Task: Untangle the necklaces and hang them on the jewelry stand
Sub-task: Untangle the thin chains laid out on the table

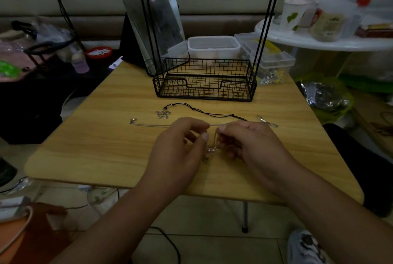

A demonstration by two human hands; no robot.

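On the wooden table (106,148) lie two necklaces. A black cord necklace (210,113) with a silver flower pendant (163,114) lies just beyond my hands. A thin silver chain necklace (152,125) runs from a clasp at the left into my fingers, with a small pendant (211,150) between my hands. My left hand (180,146) pinches the chain with thumb and fingers. My right hand (246,142) pinches the same chain close beside it. The black wire jewelry stand (205,81), with a basket base and tall uprights, stands at the back of the table.
Behind the stand are a tilted mirror (151,23) and clear plastic boxes (213,47). A silver clip (266,122) lies right of my hands. A white round table (319,40) with cups stands at the right. Bags and clutter fill the floor at left.
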